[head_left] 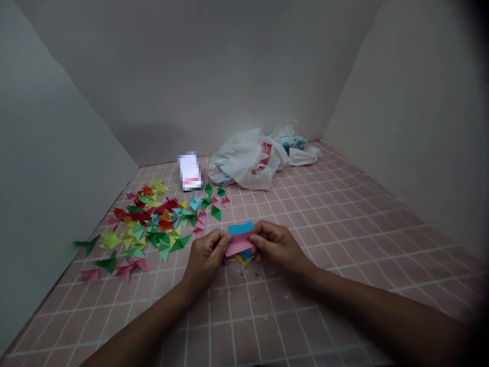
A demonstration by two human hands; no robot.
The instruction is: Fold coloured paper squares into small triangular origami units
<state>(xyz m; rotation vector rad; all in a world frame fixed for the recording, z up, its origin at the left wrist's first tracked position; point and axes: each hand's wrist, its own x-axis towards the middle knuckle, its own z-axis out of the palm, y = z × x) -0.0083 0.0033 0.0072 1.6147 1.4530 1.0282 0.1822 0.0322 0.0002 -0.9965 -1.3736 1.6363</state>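
A pink piece of paper, folded into a rectangle, is stretched between my two hands. My left hand pinches its left end between thumb and fingers. At the other end, my right hand grips it the same way. Behind and below the pink paper, blue paper shows on the tiled surface, with a yellow corner under it. How many sheets lie there is hidden by the pink paper and my fingers.
Many folded paper pieces in green, red, yellow, pink and light blue spread over the left side. A lit phone stands behind them. White plastic bags lie at the back wall. Pale walls enclose the pink tiled surface.
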